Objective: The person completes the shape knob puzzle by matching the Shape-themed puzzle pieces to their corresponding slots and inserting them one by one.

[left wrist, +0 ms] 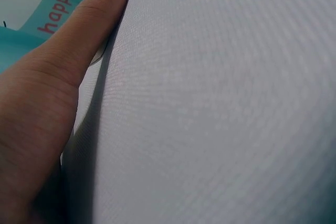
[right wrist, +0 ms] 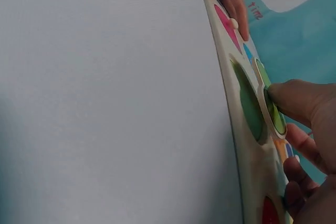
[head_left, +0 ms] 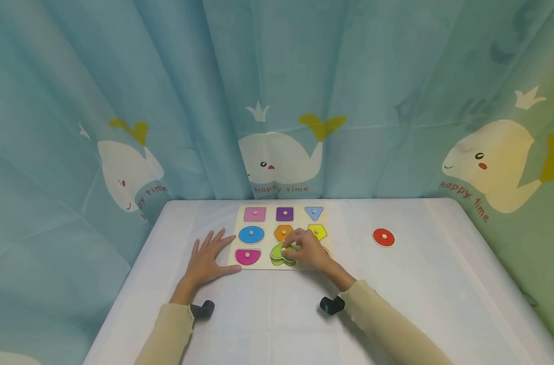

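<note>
A white puzzle board [head_left: 267,244] with coloured, knobbed shapes lies flat near the far edge of the table. My right hand [head_left: 309,250] pinches a green puzzle piece [head_left: 277,251] by its small knob, over the front row. In the right wrist view the green piece [right wrist: 274,109] is raised and tilted off the board, apart from the matching green recess [right wrist: 251,106]. With fingers spread, my left hand [head_left: 207,260] rests at the board's left edge, thumb by the front corner near the magenta half-round piece [head_left: 248,258]. The right hand partly hides the board's front right corner.
A red round piece [head_left: 378,238] lies on the white table [head_left: 422,284], right of the board. Blue [head_left: 246,235], orange [head_left: 279,234], yellow [head_left: 321,232], purple [head_left: 281,217] and other pieces sit on the board. A whale-print curtain [head_left: 372,152] hangs behind the table.
</note>
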The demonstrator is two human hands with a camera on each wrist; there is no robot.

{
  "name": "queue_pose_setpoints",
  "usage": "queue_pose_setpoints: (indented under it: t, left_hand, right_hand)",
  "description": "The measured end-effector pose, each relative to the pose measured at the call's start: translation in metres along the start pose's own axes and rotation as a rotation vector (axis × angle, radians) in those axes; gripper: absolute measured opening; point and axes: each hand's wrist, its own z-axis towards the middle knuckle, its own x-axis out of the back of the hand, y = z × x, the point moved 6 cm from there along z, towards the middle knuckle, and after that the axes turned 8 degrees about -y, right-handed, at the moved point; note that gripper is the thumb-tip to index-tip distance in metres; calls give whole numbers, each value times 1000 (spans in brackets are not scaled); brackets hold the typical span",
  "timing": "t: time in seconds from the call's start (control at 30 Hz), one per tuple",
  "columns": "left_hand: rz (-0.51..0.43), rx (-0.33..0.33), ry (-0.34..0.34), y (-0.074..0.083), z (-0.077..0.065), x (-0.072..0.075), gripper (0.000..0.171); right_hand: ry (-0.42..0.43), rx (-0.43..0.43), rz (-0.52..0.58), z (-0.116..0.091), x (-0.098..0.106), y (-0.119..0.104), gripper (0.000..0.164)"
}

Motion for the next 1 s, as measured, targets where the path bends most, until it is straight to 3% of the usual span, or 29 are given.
queue_pose_setpoints:
  t: [0.4, 0.77, 1.0]
  left_hand:
    - [1, -17, 17, 6, -2, 6, 93]
    - [4, 2, 7, 0, 1, 0, 93]
    - [8, 3, 2, -2, 1, -1, 94]
  right_hand:
    - [9, 83, -87, -3, -6, -4, 5]
    - [-21, 1, -97, -5, -9, 1, 6]
    - [-29, -3, -118, -7, -10, 3, 6]
